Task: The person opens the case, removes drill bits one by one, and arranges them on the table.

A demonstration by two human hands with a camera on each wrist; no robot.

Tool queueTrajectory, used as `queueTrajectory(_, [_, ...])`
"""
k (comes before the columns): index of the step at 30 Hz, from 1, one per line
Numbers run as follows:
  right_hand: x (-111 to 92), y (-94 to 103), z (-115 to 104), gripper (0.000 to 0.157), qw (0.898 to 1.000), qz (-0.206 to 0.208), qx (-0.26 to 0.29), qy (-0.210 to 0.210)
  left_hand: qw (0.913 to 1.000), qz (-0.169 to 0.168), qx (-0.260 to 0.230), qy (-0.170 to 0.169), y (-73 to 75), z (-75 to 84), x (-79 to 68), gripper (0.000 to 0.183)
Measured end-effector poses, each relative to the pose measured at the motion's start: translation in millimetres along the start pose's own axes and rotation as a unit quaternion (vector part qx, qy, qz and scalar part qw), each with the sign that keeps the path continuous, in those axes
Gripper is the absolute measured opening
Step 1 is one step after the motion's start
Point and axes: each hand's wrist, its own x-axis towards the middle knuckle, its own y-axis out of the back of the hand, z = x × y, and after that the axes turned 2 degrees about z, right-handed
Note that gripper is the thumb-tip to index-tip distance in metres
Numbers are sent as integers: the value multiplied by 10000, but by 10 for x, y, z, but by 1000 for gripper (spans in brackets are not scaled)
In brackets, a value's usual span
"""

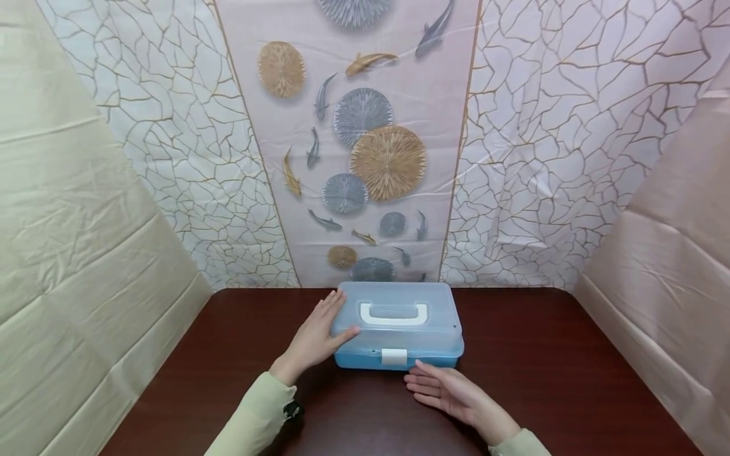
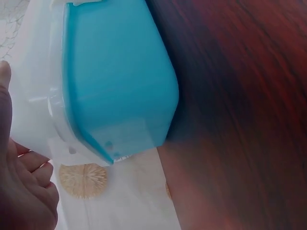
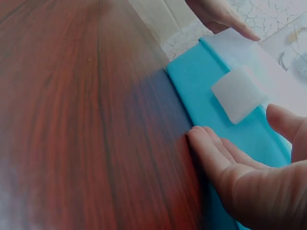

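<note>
A blue plastic storage box with a translucent lid stands on the table, lid down. The lid carries a white handle, lying flat, and a white latch covers the middle of the front edge. My left hand rests on the lid's left side, fingers straight along its edge and thumb over the top. At the box's front, right of the latch, is my right hand; its fingers are extended, with the fingertips at the lower front wall and the thumb raised near the lid's rim.
The box stands near the back edge of a dark red wooden table. Behind it hangs a patterned cloth, with beige cloth draped along the left side and more on the right.
</note>
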Motion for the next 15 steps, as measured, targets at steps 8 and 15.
queueTrajectory(8, [70,-20,-8,81,9993,268,225,124,9997,-84,-186,108,-50,27,102,91])
queueTrajectory(15, [142,-45,-9,82,9960,659,505,324,9995,-101,-227,204,-106,64,205,92])
